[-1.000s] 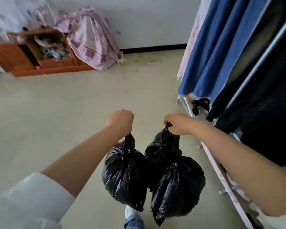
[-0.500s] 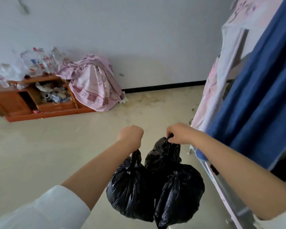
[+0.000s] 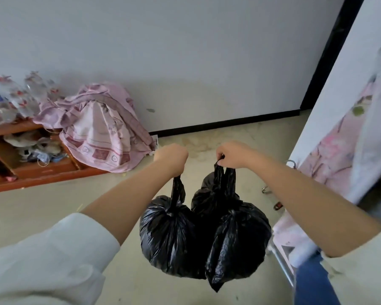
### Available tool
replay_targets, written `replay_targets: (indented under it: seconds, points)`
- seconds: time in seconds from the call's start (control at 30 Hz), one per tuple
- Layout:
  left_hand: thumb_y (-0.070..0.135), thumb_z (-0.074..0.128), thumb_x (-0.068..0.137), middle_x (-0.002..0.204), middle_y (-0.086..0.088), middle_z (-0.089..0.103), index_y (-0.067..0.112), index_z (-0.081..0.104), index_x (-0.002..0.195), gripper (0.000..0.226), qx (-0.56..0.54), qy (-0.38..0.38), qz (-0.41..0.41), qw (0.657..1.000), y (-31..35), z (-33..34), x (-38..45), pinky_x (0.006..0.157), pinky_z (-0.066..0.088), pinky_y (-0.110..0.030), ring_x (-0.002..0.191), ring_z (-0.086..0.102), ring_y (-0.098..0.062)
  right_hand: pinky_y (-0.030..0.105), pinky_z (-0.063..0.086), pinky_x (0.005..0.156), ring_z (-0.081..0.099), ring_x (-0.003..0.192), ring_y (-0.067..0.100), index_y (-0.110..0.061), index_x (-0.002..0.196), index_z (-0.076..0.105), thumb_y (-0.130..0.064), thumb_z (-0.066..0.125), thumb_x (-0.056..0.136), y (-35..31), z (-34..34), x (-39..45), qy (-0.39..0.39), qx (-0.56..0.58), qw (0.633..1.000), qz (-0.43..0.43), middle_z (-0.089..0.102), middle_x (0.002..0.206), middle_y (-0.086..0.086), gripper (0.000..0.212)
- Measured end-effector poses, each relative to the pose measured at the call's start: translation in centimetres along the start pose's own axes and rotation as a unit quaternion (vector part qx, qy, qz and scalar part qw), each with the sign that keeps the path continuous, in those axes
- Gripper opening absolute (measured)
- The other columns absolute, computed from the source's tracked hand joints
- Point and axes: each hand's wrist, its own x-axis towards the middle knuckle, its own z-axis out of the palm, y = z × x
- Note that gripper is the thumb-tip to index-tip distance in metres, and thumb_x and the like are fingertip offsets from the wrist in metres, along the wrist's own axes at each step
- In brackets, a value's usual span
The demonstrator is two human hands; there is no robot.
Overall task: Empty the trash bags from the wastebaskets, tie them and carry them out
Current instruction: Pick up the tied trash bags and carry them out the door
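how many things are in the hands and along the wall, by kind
black trash bags: 3, one gripped by the left hand, bag; two by the right hand, bags and
pink patterned cloth: 1
low wooden shelf: 1
heap of clear plastic bottles: 1, single bottles too blurred to count
total: 6

You face a pale wall point(image 3: 185, 51) with a black baseboard point(image 3: 224, 124) above a beige floor point(image 3: 53, 208). A low wooden shelf point(image 3: 37, 172) stands at your left, pink cloth point(image 3: 101, 128) draped over its end, with clear bottles point(image 3: 11, 97) on top.
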Motion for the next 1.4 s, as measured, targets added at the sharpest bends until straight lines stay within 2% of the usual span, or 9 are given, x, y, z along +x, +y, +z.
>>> replay_targets:
  seconds: [0.1,0.23,0.4,0.6,0.73,0.9,1.1,1.23,1.4]
  points:
    - [-0.004,0.050,0.085,0.109,-0.011,0.065,0.007,0.066,0.108,0.030,0.004,-0.007,0.021,1.000,-0.5,-0.6,10.8,0.065,0.043,-0.031,0.100,0.063,-0.031,0.028,0.041,0.059,0.058,0.089,0.026,0.001,0.101,0.065,-0.006,0.048,0.085,5.1,-1.8,8.8,-0.005,-0.012,1.000,0.019,0.068,0.110,0.014,0.024]
    - [-0.004,0.050,0.084,0.073,-0.002,0.051,0.006,0.068,0.104,0.029,0.004,-0.024,0.063,0.998,-0.3,-1.3,25.4,0.064,0.041,-0.029,0.080,0.055,-0.027,0.036,0.048,0.071,0.062,0.099,0.033,0.006,0.101,0.064,-0.006,0.048,0.084,12.6,-3.9,20.0,-0.030,-0.009,0.998,0.053,0.067,0.110,0.020,0.026]
    - [-0.008,0.044,0.084,0.063,0.002,0.037,0.009,0.065,0.101,0.032,0.022,-0.026,0.129,0.991,1.7,-3.0,43.1,0.056,0.039,-0.026,0.069,0.051,-0.022,0.028,0.040,0.069,0.061,0.093,0.028,0.000,0.102,0.063,-0.005,0.048,0.086,22.3,-7.6,32.2,-0.018,0.000,0.994,0.104,0.067,0.109,0.015,0.023]
    - [-0.009,0.044,0.084,0.064,-0.001,0.037,0.003,0.063,0.098,0.027,0.054,-0.035,0.165,0.984,7.3,-4.7,63.4,0.063,0.040,-0.026,0.094,0.063,-0.027,0.035,0.047,0.067,0.062,0.101,0.035,0.002,0.106,0.063,0.004,0.044,0.079,36.6,-10.2,45.9,-0.003,-0.023,0.990,0.138,0.066,0.111,0.021,0.034]
    - [-0.009,0.045,0.085,0.062,-0.001,0.033,0.005,0.049,0.069,0.021,0.074,-0.048,0.149,0.985,11.9,-5.3,76.9,0.045,0.032,-0.023,0.056,0.043,-0.016,0.033,0.050,0.069,0.063,0.097,0.031,0.000,0.105,0.064,0.004,0.044,0.080,47.5,-12.1,54.6,0.010,-0.036,0.990,0.139,0.066,0.108,0.018,0.032]
    - [-0.006,0.045,0.087,0.081,-0.004,0.055,0.004,0.060,0.108,0.027,0.068,-0.074,0.150,0.984,18.9,-7.6,94.4,0.066,0.040,-0.025,0.078,0.058,-0.022,0.026,0.041,0.057,0.052,0.084,0.023,-0.004,0.108,0.060,-0.001,0.045,0.085,61.9,-16.3,64.0,0.006,-0.022,0.985,0.170,0.054,0.104,0.012,0.027]
    - [0.002,0.048,0.090,0.086,-0.003,0.056,0.006,0.058,0.117,0.029,0.070,-0.091,0.178,0.977,26.6,-9.1,111.6,0.068,0.039,-0.024,0.077,0.056,-0.020,0.032,0.047,0.074,0.054,0.104,0.026,-0.007,0.116,0.056,-0.007,0.045,0.089,76.8,-20.5,73.5,-0.004,-0.034,0.979,0.199,0.052,0.121,0.016,0.029]
    - [-0.001,0.046,0.089,0.069,0.000,0.040,0.008,0.057,0.120,0.034,0.083,-0.088,0.213,0.969,32.8,-9.7,124.8,0.062,0.038,-0.022,0.066,0.048,-0.018,0.035,0.048,0.067,0.059,0.087,0.025,-0.004,0.105,0.060,-0.004,0.045,0.086,89.6,-22.0,80.9,-0.021,-0.045,0.971,0.234,0.062,0.107,0.013,0.024]
    - [-0.002,0.045,0.090,0.119,-0.010,0.060,0.004,0.055,0.121,0.034,0.064,-0.119,0.254,0.958,40.7,-10.5,138.6,0.072,0.043,-0.028,0.108,0.061,-0.026,0.029,0.038,0.062,0.052,0.079,0.025,-0.004,0.100,0.061,-0.003,0.046,0.084,103.4,-24.4,88.1,-0.046,-0.013,0.959,0.279,0.059,0.097,0.013,0.022]
